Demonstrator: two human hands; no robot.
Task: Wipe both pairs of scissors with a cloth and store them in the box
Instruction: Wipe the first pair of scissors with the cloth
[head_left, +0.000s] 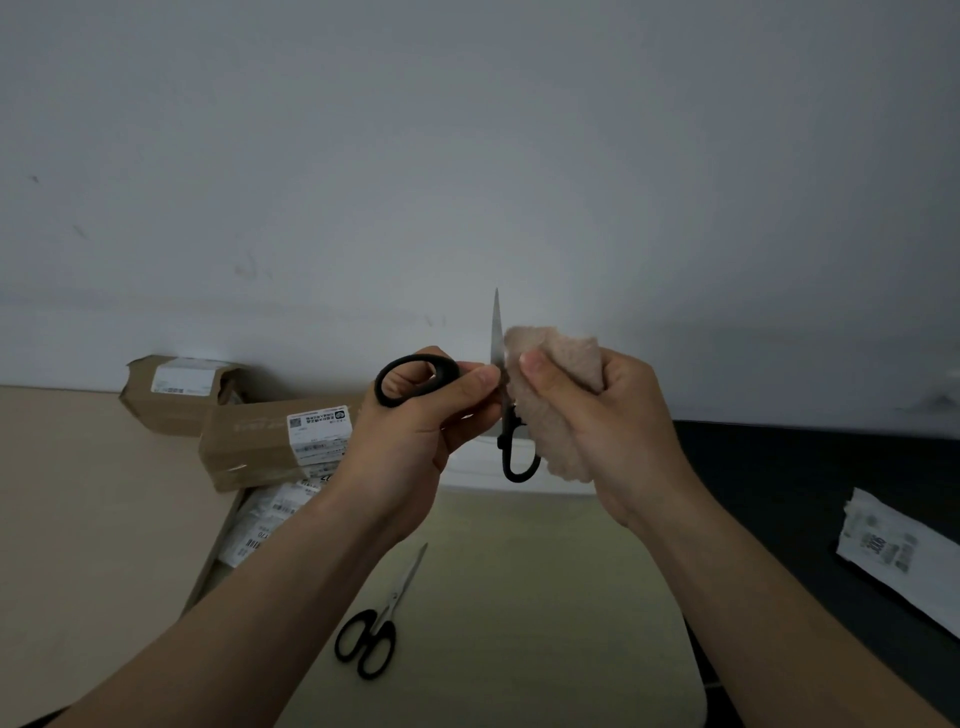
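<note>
My left hand (415, 421) holds a pair of black-handled scissors (497, 353) spread wide, one loop by my fingers and the other hanging below. One blade points straight up. My right hand (613, 426) grips a fluffy beige cloth (550, 395) pressed against that blade from the right. A second pair of black-handled scissors (379, 618) lies closed on the pale green surface (545, 597) below my arms. A long cardboard box (213, 561) runs along the left, mostly hidden by my left forearm.
Two brown labelled parcels (275, 441) sit at the back left, with white labelled packets (265, 519) below them. A white labelled bag (898, 556) lies on the dark surface at right. A plain wall stands behind.
</note>
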